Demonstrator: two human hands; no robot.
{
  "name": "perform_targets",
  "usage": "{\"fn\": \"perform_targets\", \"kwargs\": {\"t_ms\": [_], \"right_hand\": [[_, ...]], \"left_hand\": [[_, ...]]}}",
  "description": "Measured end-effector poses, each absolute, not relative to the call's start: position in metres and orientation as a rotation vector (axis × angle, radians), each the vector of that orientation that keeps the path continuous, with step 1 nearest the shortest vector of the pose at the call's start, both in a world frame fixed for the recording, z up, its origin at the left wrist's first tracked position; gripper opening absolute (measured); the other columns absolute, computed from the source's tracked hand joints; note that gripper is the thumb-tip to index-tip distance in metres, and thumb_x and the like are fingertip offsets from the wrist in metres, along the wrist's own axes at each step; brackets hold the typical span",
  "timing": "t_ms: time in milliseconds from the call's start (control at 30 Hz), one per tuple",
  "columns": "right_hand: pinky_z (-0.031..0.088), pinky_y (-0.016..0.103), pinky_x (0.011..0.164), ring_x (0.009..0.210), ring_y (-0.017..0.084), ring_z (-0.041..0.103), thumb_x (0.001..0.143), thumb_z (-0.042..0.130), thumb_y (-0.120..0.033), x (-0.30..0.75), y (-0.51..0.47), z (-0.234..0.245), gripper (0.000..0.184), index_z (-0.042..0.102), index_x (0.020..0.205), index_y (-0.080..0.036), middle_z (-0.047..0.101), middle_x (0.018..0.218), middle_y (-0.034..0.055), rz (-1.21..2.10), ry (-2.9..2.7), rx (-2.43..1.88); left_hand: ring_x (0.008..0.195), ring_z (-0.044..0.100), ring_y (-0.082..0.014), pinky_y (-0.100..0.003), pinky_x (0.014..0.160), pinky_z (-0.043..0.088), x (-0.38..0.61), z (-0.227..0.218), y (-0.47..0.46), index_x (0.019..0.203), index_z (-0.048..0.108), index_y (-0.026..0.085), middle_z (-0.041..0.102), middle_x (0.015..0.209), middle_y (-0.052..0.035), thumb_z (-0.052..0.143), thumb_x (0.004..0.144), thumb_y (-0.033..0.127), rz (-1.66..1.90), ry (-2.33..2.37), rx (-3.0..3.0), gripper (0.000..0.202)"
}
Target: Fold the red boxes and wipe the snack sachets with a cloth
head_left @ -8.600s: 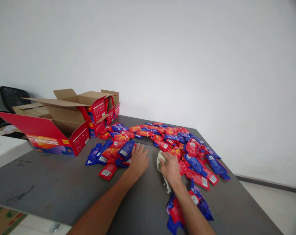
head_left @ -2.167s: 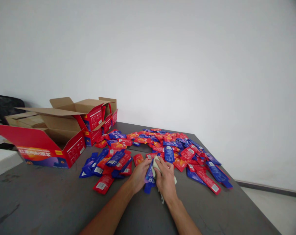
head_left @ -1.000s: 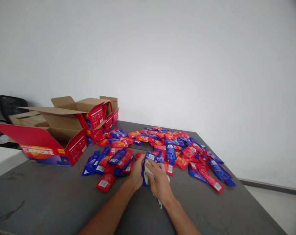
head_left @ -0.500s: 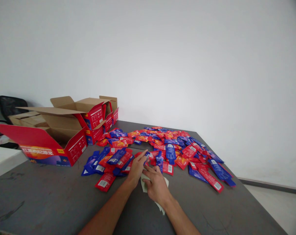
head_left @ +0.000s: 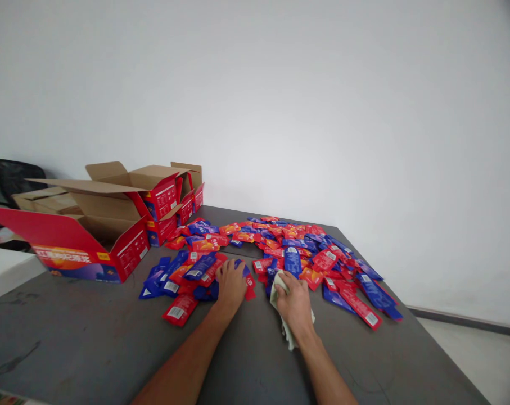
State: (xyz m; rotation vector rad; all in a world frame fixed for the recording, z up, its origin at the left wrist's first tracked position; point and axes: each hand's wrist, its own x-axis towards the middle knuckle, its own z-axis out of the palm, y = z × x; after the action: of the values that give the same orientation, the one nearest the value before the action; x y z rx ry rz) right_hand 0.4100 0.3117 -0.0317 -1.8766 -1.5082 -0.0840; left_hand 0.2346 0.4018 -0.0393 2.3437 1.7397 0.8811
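Observation:
My left hand has its fingers curled down over a blue sachet, at the right side of a small pile of red and blue sachets. A red sachet sticks out beside that hand; its other end is hidden under the palm. My right hand grips a pale, crumpled cloth. It rests at the near edge of a larger heap, close to a blue sachet lying with its label up. Part of the cloth hangs below the wrist onto the table.
Open red cardboard boxes with brown insides stand at the left. The larger heap of sachets spreads over the back and right of the dark table. A white wall rises behind; a black chair is at far left.
My hands have moved apart. The left one went left to the small pile with the sachet, and the right one slid right with the cloth in its grip.

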Motion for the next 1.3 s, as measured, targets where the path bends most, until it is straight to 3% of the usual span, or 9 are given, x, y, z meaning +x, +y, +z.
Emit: {"fn": "perform_targets", "kwargs": {"t_ms": [100,233,367,533,733,967,1133,1300], "right_hand": [[0.042,0.043,0.099,0.109,0.028,0.059,0.087,0.052,-0.022,0.417,0.315,-0.041,0.035,0.072,0.115,-0.017,0.067,0.127,0.0105,-0.142,-1.499,-1.831],[0.048,0.044,0.090,0.100,0.029,0.063,0.082,0.056,-0.019,0.416,0.317,-0.052,0.034,0.073,0.112,-0.020,0.073,0.114,0.0098,-0.144,-1.532,-1.748],[0.051,0.044,0.088,0.096,0.029,0.065,0.080,0.059,-0.017,0.410,0.317,-0.055,0.035,0.073,0.111,-0.024,0.074,0.108,0.0083,-0.113,-1.597,-1.634],[0.049,0.047,0.098,0.108,0.029,0.063,0.081,0.061,-0.018,0.401,0.315,-0.045,0.037,0.071,0.116,-0.023,0.072,0.116,0.0086,0.055,-1.618,-1.574],[0.044,0.048,0.106,0.123,0.027,0.055,0.087,0.059,-0.021,0.384,0.309,-0.030,0.038,0.067,0.124,-0.025,0.064,0.132,0.0076,0.167,-1.619,-1.438],[0.045,0.049,0.103,0.119,0.028,0.055,0.089,0.057,-0.022,0.382,0.306,-0.025,0.038,0.067,0.125,-0.024,0.064,0.132,0.0087,0.086,-1.582,-1.486],[0.046,0.048,0.097,0.109,0.027,0.057,0.091,0.053,-0.023,0.386,0.306,-0.026,0.038,0.066,0.126,-0.026,0.063,0.134,0.0089,-0.034,-1.594,-1.532],[0.047,0.043,0.091,0.102,0.024,0.055,0.087,0.051,-0.014,0.375,0.301,-0.019,0.045,0.066,0.126,-0.031,0.063,0.135,0.0030,-0.066,-1.797,-1.470]], "left_hand": [[0.134,0.039,-0.0337,-0.050,0.108,0.029,0.244,-0.038,0.398,0.111,0.072,0.022,0.058,0.134,-0.0131,0.056,0.083,0.015,0.993,1.675,2.342,0.032],[0.108,0.059,-0.0283,-0.043,0.099,0.039,0.263,-0.041,0.389,0.097,0.074,0.022,0.071,0.107,-0.0116,0.051,0.088,0.019,1.049,1.167,2.207,0.025],[0.096,0.064,-0.0254,-0.036,0.089,0.045,0.274,-0.052,0.388,0.105,0.071,0.024,0.073,0.099,-0.0089,0.059,0.082,0.022,1.097,0.931,1.822,0.026],[0.078,0.064,-0.0187,-0.028,0.073,0.047,0.272,-0.051,0.396,0.111,0.067,0.018,0.071,0.082,-0.0029,0.066,0.072,0.022,1.049,0.879,1.309,0.039],[0.061,0.057,-0.0127,-0.024,0.063,0.043,0.264,-0.037,0.395,0.081,0.070,0.014,0.066,0.071,-0.0021,0.074,0.067,0.028,0.981,0.628,0.916,0.020],[0.063,0.054,-0.0130,-0.023,0.061,0.039,0.258,-0.034,0.387,0.076,0.071,0.015,0.065,0.071,-0.0016,0.076,0.071,0.047,1.083,0.717,1.087,0.033],[0.057,0.046,-0.0110,-0.022,0.054,0.032,0.262,-0.029,0.380,0.066,0.066,0.017,0.056,0.060,0.0028,0.067,0.079,0.044,1.166,0.837,1.320,0.030],[0.058,0.047,-0.0112,-0.022,0.053,0.033,0.259,-0.026,0.380,0.066,0.063,0.018,0.056,0.062,0.0028,0.070,0.074,0.044,1.256,0.868,1.151,0.028]]}}
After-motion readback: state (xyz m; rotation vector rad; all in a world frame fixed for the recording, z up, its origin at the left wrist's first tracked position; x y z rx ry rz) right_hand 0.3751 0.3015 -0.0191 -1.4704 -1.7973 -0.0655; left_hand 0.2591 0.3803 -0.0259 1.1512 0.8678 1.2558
